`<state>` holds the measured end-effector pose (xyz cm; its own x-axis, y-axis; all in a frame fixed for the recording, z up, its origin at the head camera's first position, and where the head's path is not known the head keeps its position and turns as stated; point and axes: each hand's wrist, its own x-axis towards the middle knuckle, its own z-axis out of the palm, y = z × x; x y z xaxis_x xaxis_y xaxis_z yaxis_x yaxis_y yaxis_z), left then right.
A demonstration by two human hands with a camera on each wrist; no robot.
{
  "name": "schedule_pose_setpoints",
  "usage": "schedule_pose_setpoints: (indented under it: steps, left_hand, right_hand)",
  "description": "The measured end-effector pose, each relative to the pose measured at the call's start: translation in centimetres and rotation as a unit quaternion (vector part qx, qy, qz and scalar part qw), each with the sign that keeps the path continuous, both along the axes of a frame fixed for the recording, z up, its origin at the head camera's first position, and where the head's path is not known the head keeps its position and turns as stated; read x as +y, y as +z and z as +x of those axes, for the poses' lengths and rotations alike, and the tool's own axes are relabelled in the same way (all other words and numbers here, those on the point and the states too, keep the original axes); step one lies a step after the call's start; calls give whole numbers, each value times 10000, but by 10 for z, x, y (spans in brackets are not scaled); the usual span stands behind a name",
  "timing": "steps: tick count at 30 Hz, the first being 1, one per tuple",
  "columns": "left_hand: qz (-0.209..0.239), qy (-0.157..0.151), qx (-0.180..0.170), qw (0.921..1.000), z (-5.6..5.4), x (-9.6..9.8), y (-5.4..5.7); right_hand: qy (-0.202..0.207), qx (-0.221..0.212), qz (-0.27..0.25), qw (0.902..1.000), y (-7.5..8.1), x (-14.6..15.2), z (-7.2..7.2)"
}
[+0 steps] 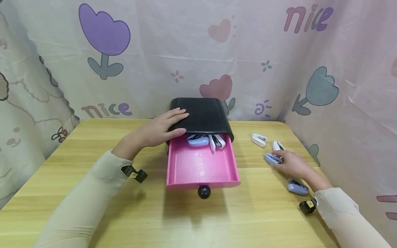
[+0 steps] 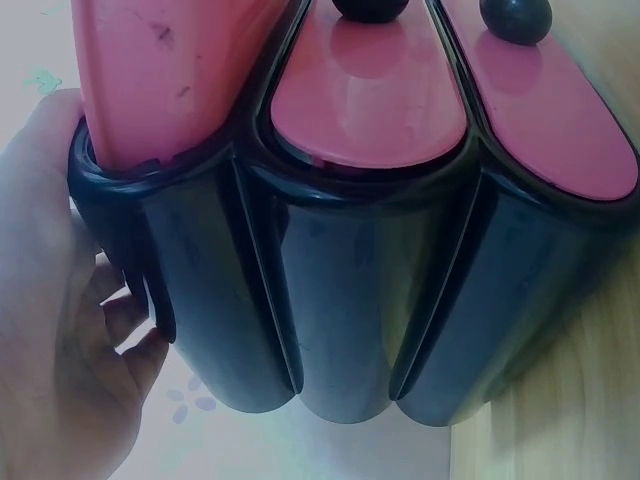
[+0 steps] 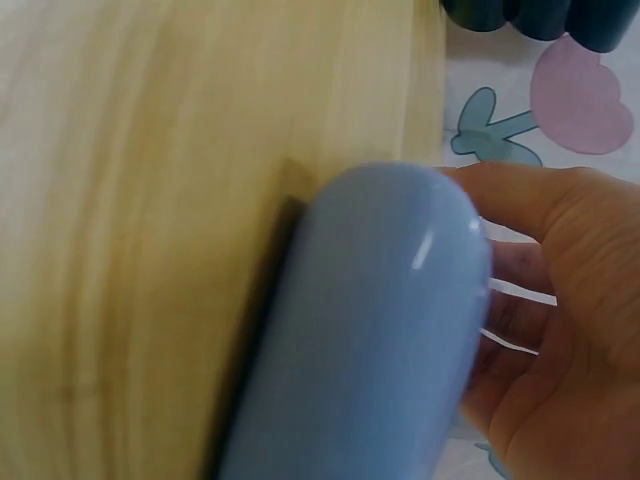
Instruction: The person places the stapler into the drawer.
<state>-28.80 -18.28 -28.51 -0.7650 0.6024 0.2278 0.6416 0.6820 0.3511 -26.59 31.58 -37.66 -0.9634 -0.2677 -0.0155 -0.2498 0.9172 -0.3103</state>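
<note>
My left hand (image 1: pixel 158 127) rests on top of a black cabinet (image 1: pixel 201 113), fingers stretched over its left side and thumb along the front edge. The cabinet's pink top drawer (image 1: pixel 201 168) is pulled out. At its back lie a blue stapler (image 1: pixel 198 141) and white staplers (image 1: pixel 217 142). On the table at the right, my right hand (image 1: pixel 293 165) pinches a light blue stapler (image 1: pixel 273 158) between thumb and fingers. A second blue stapler (image 1: pixel 297 187) lies by the right wrist; its rounded blue body (image 3: pixel 370 320) fills the right wrist view and hides the pinched one.
White staplers (image 1: pixel 258 140) (image 1: pixel 278 145) lie on the wooden table (image 1: pixel 130 206) beyond the right hand. Two lower pink drawers (image 2: pixel 370 90) (image 2: pixel 560 110) sit pushed in, with black knobs. A printed curtain (image 1: pixel 155 69) hangs behind and at both sides.
</note>
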Motion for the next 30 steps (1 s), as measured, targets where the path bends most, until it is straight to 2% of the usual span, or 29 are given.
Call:
schedule_pose_setpoints:
  steps: [15, 20, 26, 30]
  left_hand:
    - [27, 39, -38, 10000, 0, -2, -2]
    - [24, 31, -55, 10000, 1, -1, -2]
    - [31, 19, -19, 10000, 0, 0, -1]
    - [30, 10, -16, 10000, 0, 0, -1]
  right_hand:
    - [446, 668, -321, 9963, 31, -17, 13]
    - [640, 1032, -423, 9917, 41, -30, 20]
    - [852, 1233, -703, 9862, 60, -51, 31]
    - [1085, 1469, -890, 9791, 72, -64, 38]
